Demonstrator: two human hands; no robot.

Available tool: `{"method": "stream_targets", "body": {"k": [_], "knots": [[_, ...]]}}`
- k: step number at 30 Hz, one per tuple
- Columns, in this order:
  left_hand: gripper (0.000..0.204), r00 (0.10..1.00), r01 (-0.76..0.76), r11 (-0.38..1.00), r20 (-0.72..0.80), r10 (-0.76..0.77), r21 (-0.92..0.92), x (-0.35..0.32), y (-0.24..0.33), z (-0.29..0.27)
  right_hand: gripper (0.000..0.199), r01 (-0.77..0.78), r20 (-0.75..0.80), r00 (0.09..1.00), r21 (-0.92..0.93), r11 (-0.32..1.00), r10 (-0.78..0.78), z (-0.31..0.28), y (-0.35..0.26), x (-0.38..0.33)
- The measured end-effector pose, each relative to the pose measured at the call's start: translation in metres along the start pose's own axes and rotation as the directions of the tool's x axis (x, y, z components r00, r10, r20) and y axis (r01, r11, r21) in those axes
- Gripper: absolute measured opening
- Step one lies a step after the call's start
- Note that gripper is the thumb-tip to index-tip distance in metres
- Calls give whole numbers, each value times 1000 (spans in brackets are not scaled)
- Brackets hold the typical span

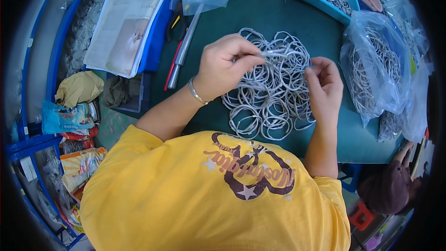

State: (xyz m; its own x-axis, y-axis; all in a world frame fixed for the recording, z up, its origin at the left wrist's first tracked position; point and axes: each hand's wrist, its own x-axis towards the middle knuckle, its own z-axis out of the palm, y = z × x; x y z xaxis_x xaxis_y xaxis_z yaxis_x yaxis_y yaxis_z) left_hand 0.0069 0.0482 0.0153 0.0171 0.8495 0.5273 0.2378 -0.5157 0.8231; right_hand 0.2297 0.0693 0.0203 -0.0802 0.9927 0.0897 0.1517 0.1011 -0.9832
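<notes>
A heap of silver-grey wire-like rings, the size of bangles, lies on the dark green table in front of me. Over the heap's left side, my left hand pinches thumb and forefinger together on a silver-grey ring, partly blurred and hard to separate from those behind it. My right hand is at the heap's right edge, its fingers curled toward the thumb. Whatever it grips, if anything, is too small to make out. A metal bangle circles my left wrist.
Left of the heap lie a tapered metal rod, a thin red stick and dark-handled pliers. Papers rest on a blue holder. Rightward are a light-blue tray of rings and a clear bag of rings. Another person is at lower right.
</notes>
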Motion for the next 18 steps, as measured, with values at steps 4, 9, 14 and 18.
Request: {"method": "stream_targets", "body": {"k": [4,9,14,18], "knots": [[11,969,191,884,-63,-240,-427,-7,22,-6,14,202,158,975,-329,922,-157,6,-7,-5],[13,951,255,848,-37,-307,-464,-14,33,-7,22,443,170,887,-52,895,-429,24,-29,-3],[19,990,-96,995,102,99,-40,-14,31,-15,13,661,323,733,-131,739,-598,25,-41,15],[38,1000,-4,983,2,5,-182,-5,30,-14,7,699,262,713,-197,688,-650,19,-56,14]]}}
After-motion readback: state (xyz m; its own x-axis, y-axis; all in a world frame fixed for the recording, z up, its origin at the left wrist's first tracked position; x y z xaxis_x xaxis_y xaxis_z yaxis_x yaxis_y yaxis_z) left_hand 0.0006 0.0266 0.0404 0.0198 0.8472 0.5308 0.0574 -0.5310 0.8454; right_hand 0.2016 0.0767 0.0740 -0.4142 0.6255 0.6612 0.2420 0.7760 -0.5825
